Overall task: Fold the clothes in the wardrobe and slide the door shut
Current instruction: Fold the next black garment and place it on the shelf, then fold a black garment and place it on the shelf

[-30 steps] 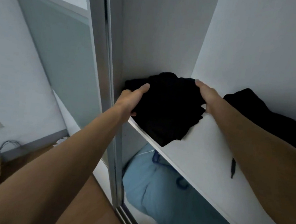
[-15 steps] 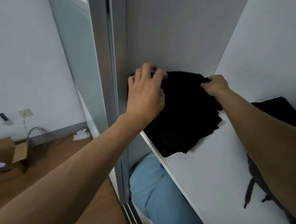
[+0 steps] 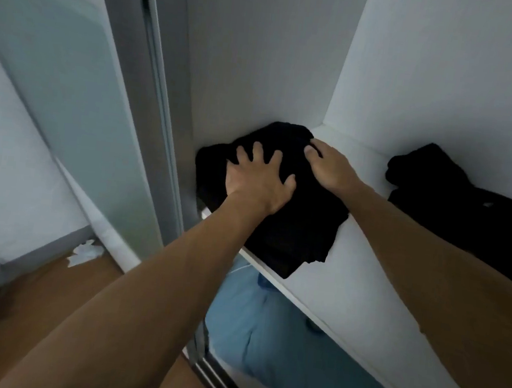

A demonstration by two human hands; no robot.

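Item one: black garment (image 3: 279, 228), left end of shelf (image 3: 352, 286), roughly folded; my left grip (image 3: 259, 180) pressed flat on it, fingers spread; my right grip (image 3: 330, 167) pinching its far edge. Item two: second black garment (image 3: 473, 216), right, heaped, unfolded by my judgement. Sliding door (image 3: 70, 86): open, pending

Shelf (image 3: 373, 162) looks bare between garment (image 3: 292, 229) and heap (image 3: 466, 222).
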